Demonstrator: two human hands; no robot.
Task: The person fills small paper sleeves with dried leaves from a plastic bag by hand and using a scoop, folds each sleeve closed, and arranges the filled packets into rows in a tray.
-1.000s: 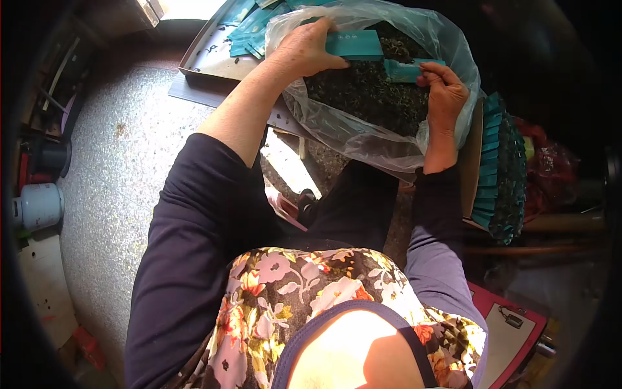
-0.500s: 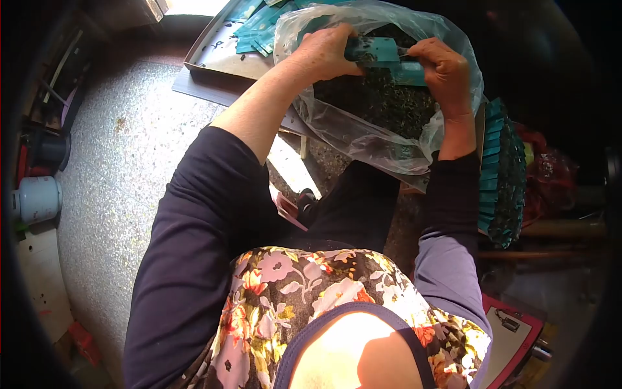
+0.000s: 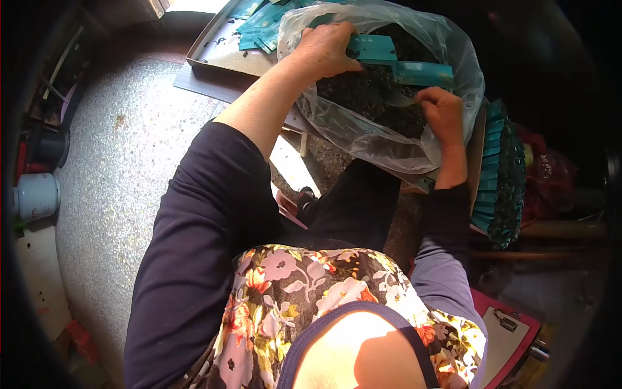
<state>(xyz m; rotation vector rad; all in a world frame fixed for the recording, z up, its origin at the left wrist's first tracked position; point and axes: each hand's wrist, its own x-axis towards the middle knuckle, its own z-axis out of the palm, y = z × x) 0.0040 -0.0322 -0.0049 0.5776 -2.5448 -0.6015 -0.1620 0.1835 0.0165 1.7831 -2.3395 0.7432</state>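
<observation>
A clear plastic bag stands wide at the top, holding loose dark leafy bits that look like dried tea. Over its left side, my left hand is closed on the end of a flat teal packet. Another teal packet lies just right of it, overlapping the leaves. My right hand is low at the bag's right side, fingers pinched. From its fingertips a thin greyish, spoon-like piece reaches left into the leaves; its kind is blurred.
A shallow cardboard tray at the upper left holds more teal packets and scattered dark bits. At right stands a dense row of filled teal packets, beside a red plastic bag. A red-edged clipboard lies lower right.
My right hand has moved down from the packet's end to the leaves, with the thin piece in its fingers. My left hand keeps its place with the packet.
</observation>
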